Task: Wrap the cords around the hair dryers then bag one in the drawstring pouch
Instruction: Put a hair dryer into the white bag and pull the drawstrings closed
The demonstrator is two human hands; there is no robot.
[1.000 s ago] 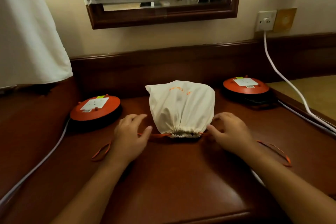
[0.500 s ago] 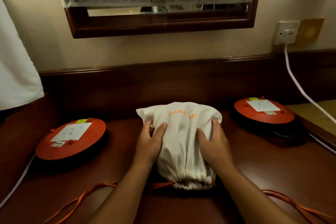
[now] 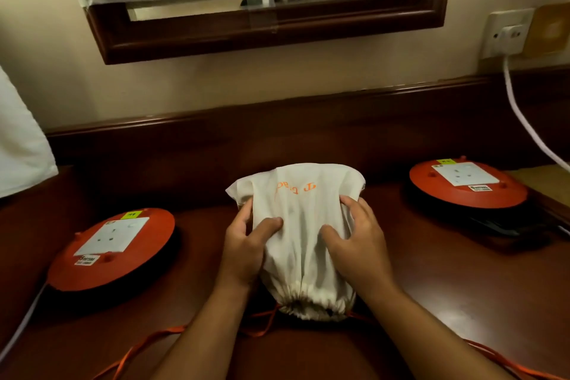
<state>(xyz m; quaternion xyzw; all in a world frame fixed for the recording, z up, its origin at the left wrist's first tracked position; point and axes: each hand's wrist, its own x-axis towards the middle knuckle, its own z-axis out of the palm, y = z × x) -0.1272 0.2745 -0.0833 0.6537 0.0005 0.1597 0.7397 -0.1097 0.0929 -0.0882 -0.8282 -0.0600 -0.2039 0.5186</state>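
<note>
head view: drawstring pouch (image 3: 303,234) at table (image 3: 447,296) centre, cinched mouth toward 6 o'clock. left hand (image 3: 246,251) grips its 9 o'clock side, right hand (image 3: 357,244) its 3 o'clock side. orange drawstrings (image 3: 145,348) trail toward 6 o'clock.

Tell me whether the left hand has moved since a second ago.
Yes. The left hand went from beside the gathered mouth of the cream fabric drawstring pouch up its side, toward the wall, and now grips it.

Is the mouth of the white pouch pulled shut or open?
Shut: the pouch mouth is gathered into tight puckers, with orange drawstrings trailing out both sides.
</note>
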